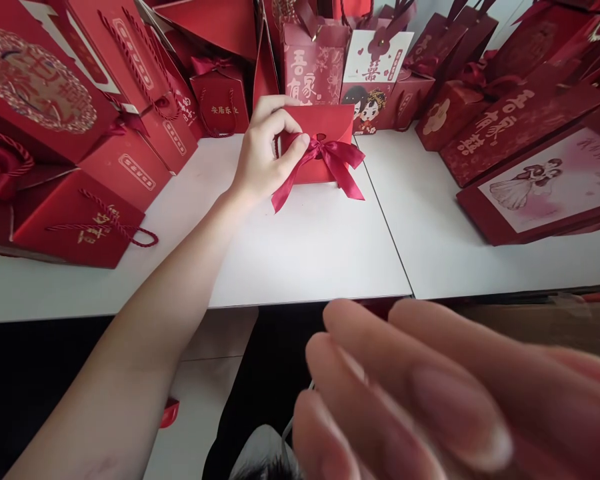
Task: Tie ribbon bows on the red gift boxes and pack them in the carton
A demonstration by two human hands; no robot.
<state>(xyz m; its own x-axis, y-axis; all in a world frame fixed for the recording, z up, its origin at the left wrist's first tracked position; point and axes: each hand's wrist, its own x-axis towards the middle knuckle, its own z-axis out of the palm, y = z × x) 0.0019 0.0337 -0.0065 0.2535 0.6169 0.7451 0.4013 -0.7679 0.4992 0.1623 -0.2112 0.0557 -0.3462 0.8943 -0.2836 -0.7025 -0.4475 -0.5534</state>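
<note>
My left hand (270,150) reaches forward over the white table and grips a small red gift box (313,172) at its upper left, thumb on the front and fingers behind. A dark red satin bow (347,157) is tied on the front of the box, its two tails hanging down. The box stands upright on the tabletop. Very close to the camera, at the lower right, is my right hand (405,400), large and blurred. Its fingers point left, slightly bent, and no object shows in them.
Red gift bags and boxes (113,150) crowd the left side of the white table (305,253). More bags (313,60) line the back, and others (535,133) stand at the right. A seam runs across the tabletop. Below its front edge, a small red object (169,413) shows.
</note>
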